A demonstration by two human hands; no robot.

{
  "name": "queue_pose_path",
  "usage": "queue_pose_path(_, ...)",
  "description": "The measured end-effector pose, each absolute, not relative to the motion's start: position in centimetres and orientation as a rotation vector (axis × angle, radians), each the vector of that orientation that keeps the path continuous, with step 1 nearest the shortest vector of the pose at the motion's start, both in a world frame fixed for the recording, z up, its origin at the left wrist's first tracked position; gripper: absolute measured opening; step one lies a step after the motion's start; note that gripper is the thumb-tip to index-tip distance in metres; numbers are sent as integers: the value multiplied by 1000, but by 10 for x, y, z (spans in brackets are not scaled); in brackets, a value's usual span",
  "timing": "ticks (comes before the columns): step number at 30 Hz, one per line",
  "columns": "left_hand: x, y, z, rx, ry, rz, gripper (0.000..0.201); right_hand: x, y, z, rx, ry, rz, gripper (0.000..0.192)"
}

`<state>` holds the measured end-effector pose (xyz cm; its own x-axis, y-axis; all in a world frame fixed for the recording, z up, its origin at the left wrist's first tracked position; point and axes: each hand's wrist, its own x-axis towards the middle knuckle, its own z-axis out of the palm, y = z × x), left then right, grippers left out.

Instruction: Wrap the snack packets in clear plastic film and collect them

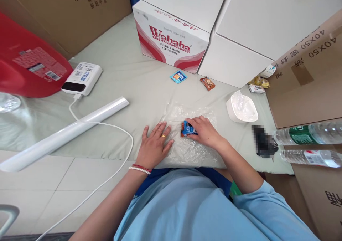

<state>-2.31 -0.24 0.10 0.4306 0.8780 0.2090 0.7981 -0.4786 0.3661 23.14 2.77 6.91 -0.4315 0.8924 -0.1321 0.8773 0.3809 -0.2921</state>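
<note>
A sheet of clear plastic film [192,114] lies spread on the pale green cloth [128,77] in front of me. My left hand [155,144] rests flat on the film's left edge, fingers apart, with a ring and bead bracelets at the wrist. My right hand [204,131] presses on a small stack of snack packets [186,128], blue and orange, standing on the middle of the film. Two more packets lie farther back: a blue one [178,76] and a brown one [207,83].
A roll of film [66,132] lies at left, beside a white power bank [81,78] with a white cable [117,127]. A Wahaha carton [171,37], white boxes [240,55], a white dispenser [242,107], water bottles [307,134] and brown cartons [307,77] ring the area.
</note>
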Motion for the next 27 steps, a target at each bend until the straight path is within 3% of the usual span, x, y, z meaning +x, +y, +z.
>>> queue_pose_path(2, -29, -5, 4, 2454, 1480, 668, 55, 239, 19, 72, -1607, -2475, 482, 72)
queue_pose_path(5, -42, -14, 12, 2487, 1342, 821, 63, 259, -8, 79, -1490, -2307, 458, 57)
queue_pose_path(7, -52, -22, 16, 2549, 1087, 771, 71, 275, -33, 80, -1396, -2277, 538, 49)
queue_pose_path(9, -61, -29, 16, 2586, 871, 638, 73, 289, -60, 76, -1349, -2323, 679, 55)
queue_pose_path(12, -75, -34, 8, 2572, 801, 510, 46, 302, -95, 58, -1410, -2372, 797, 63)
queue_pose_path(15, -85, -29, 2, 2448, 817, 519, 20, 306, -112, 39, -1457, -2290, 750, 39)
queue_pose_path(18, -87, -17, 10, 2281, 862, 545, 20, 308, -109, 32, -1400, -2194, 716, 17)
queue_pose_path(27, -62, 44, 54, 1969, 1245, 507, 40, 323, -44, 70, -1402, -2082, 703, 15)
